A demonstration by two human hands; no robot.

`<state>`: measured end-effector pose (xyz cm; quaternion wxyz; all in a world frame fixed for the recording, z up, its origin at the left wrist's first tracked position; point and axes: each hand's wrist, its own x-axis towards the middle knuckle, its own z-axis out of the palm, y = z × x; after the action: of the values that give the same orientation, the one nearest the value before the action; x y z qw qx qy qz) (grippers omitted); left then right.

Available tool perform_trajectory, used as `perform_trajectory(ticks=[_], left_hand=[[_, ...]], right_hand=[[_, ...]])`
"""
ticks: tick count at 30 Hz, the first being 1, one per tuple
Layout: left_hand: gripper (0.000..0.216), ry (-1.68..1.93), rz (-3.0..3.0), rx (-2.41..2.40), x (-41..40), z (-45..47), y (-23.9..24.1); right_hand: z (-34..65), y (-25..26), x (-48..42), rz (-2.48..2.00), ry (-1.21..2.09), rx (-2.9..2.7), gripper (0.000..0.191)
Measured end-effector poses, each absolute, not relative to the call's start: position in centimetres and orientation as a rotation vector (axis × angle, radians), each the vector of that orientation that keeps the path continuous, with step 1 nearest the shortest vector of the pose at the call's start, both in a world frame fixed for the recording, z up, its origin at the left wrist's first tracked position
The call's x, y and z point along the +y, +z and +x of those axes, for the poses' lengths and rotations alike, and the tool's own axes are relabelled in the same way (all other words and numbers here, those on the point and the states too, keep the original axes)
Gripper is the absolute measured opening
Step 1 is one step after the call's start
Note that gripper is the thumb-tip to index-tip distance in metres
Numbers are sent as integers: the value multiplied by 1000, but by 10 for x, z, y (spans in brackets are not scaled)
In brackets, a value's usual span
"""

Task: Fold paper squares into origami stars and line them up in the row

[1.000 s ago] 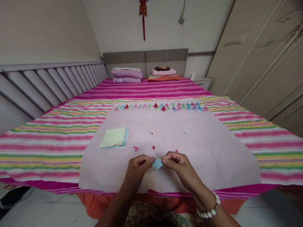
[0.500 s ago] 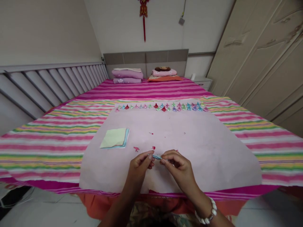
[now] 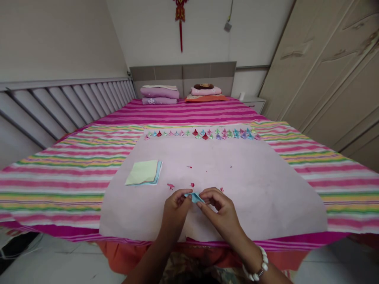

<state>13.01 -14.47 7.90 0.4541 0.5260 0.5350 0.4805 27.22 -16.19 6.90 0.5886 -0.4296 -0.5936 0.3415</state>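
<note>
A small folded piece of light-blue paper (image 3: 195, 197) is held between my two hands, just above the pale sheet. My left hand (image 3: 177, 205) pinches its left corner between thumb and fingers. On the other side, my right hand (image 3: 218, 202) grips the right corner the same way; a white bead bracelet (image 3: 257, 265) circles that wrist. Little red printed shapes (image 3: 170, 186) lie on the sheet just beyond my hands. To the left rests a stack of square paper (image 3: 143, 172), pale green on top with blue beneath.
Several small folded paper pieces (image 3: 205, 136) in many colours line the far edge of the pale sheet (image 3: 266, 197). It covers a striped bedspread (image 3: 340, 173). Folded bedding (image 3: 159, 92) sits by the headboard, a slatted rail (image 3: 74, 102) at left, a wardrobe at right.
The blue paper has turned from edge-on and narrow to showing a wider, opened face. My hands have shifted slightly around it, both still holding on.
</note>
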Motion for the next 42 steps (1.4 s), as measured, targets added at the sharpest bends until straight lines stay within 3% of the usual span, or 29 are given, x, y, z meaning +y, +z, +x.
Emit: perform_trajectory(ticks=[6, 14, 21, 31, 38, 42], left_hand=[[18, 1263, 1895, 1240, -146, 133, 76], [15, 1131, 1913, 1104, -148, 129, 79], [25, 1134, 1981, 1007, -148, 128, 79], [14, 1217, 1544, 1115, -148, 129, 83], [24, 1106, 1231, 1082, -144, 132, 86], [20, 1072, 1238, 1036, -142, 135, 93]], right_hand=[[271, 65, -161, -1171, 823, -1326, 17], [277, 63, -156, -1149, 1136, -1056, 13], [281, 71, -155, -1108, 1309, -853, 15], [281, 77, -159, -985, 1411, -970, 25], [281, 74, -159, -1067, 1367, -1065, 26], [280, 76, -160, -1046, 1402, -1109, 26]])
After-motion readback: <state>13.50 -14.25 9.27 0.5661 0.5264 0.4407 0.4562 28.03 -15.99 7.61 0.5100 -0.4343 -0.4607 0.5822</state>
